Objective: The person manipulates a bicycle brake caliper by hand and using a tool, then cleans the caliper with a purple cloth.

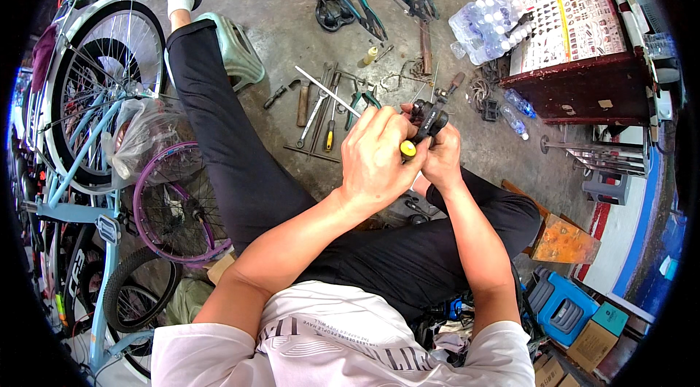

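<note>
A small, rounded black part [430, 122] with pale lettering is held up between the right grip [445, 157] and the left grip's fingertips. A screwdriver [327, 91] lies slantwise through the left grip [379, 154], its yellow handle end [408, 149] near the part, its slim silvery shaft pointing forward and left, clear of it.

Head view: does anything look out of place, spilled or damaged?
The dark red wooden panel at right looks worn: pale patches mark it. Hammer and wrench lie loose on the floor; no visible spill.
</note>
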Available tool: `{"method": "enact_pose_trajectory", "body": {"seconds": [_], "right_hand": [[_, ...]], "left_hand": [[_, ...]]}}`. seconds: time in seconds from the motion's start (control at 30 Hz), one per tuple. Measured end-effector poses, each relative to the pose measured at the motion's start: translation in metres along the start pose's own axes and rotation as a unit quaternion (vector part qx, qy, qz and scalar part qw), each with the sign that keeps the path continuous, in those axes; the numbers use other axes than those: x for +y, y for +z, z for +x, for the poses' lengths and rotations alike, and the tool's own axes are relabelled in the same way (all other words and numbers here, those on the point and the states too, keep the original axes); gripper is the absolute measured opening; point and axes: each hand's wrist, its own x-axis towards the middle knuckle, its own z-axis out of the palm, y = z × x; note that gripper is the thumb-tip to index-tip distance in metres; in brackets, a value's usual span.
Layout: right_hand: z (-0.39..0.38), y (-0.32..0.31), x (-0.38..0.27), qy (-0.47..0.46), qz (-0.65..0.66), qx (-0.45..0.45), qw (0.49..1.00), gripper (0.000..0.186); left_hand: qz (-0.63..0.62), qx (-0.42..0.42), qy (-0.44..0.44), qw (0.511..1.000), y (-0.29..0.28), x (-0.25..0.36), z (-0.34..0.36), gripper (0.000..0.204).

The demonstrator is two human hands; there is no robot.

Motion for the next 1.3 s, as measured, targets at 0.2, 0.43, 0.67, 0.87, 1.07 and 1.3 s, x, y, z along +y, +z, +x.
{"method": "enact_pose_trajectory", "body": {"seconds": [0.2, 0.43, 0.67, 0.87, 1.07, 1.3], "right_hand": [[0.001, 0.000, 0.002, -0.015, -0.010, 0.000, 1.000, 0.030], [0.003, 0.000, 0.003, 0.027, 0.040, -0.027, 0.998, 0.067], [0.009, 0.001, 0.007, 0.042, 0.081, -0.014, 0.996, 0.094], [0.008, 0.003, 0.007, 0.067, 0.099, 0.001, 0.993, 0.091], [0.010, -0.001, 0.006, 0.035, 0.046, -0.017, 0.998, 0.078], [0.010, 0.002, 0.000, 0.036, 0.067, -0.020, 0.997, 0.078]], "left_hand": [[-0.009, 0.018, 0.003, 1.000, 0.001, 0.001, 0.002, 0.027], [0.005, 0.000, -0.002, 1.000, -0.002, 0.000, 0.000, 0.027], [-0.006, 0.002, -0.018, 1.000, -0.002, 0.000, 0.002, 0.025], [-0.010, 0.007, -0.015, 1.000, 0.002, -0.003, 0.001, 0.024], [-0.007, 0.007, -0.017, 1.000, 0.001, -0.002, 0.001, 0.024], [-0.008, 0.011, -0.017, 1.000, -0.001, -0.003, -0.001, 0.025]]}}
